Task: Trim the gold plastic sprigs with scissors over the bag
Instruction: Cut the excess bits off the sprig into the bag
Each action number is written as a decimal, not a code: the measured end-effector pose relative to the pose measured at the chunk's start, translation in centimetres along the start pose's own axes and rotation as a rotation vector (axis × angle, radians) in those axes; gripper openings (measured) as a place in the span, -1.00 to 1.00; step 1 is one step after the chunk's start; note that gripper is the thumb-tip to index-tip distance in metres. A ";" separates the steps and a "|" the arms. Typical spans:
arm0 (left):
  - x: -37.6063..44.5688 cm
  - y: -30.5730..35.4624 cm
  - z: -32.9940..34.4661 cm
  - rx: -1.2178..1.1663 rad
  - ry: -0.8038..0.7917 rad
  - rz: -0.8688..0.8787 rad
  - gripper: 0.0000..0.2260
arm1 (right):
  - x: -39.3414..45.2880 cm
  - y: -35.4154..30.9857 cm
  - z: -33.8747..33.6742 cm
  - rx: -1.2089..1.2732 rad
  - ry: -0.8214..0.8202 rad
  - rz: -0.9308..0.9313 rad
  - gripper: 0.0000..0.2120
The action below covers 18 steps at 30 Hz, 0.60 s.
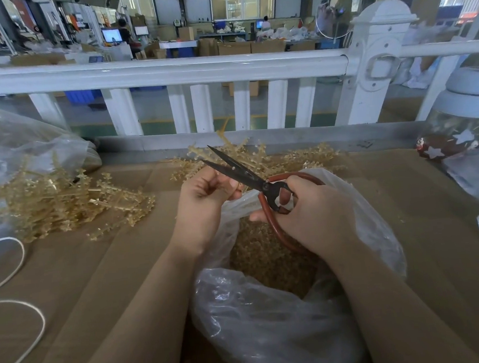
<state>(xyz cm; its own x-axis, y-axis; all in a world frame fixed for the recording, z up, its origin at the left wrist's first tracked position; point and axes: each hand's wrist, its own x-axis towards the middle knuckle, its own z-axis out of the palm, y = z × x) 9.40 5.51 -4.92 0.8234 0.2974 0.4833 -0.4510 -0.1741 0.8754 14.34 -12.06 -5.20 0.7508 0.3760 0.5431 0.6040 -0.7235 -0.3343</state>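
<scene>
1. Centrally, the right hand (315,212) grips the scissors (249,180) by their red-brown loop handles, fingers curled through and round the loops, with the dark blades parted and pointing up and to the left.
2. Just beside the blades, the left hand (205,195) has its fingers curled tight, apparently pinching a small gold piece at the blades' base; what exactly it holds is too small to tell.
3. Both hands hover above the open mouth of a clear plastic bag (272,322), which lies on the brown table (97,278) and holds a heap of gold trimmings (267,253).
4. Behind the hands, a bunch of gold plastic sprigs (288,157) lies on the table near its far edge.
5. A larger pile of sprigs (62,201) lies to the left, spilling from a second clear bag (14,141).
6. A white cord (20,284) loops across the table's left side.
7. A white railing (166,72) runs beyond the table, and a jar with a pale lid (467,106) stands at far right.
</scene>
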 end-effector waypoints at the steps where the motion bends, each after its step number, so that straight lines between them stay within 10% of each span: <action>1: 0.0 0.1 0.0 -0.001 -0.002 0.001 -0.79 | 0.0 0.0 0.0 0.004 0.000 -0.006 -0.30; 10: 0.0 0.4 -0.1 -0.069 -0.005 -0.041 -0.86 | 0.1 0.0 0.3 0.030 -0.013 0.009 -0.27; 18: -0.4 0.6 0.9 -0.255 -0.029 -0.188 -0.95 | 0.3 -0.2 0.7 0.517 -0.071 0.215 -0.75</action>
<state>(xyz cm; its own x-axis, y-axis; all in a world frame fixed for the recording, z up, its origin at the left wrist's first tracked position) 9.08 4.48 -4.56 0.9083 0.2750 0.3153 -0.3587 0.1237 0.9252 14.70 -11.39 -5.53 0.8770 0.3023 0.3734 0.4740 -0.4175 -0.7752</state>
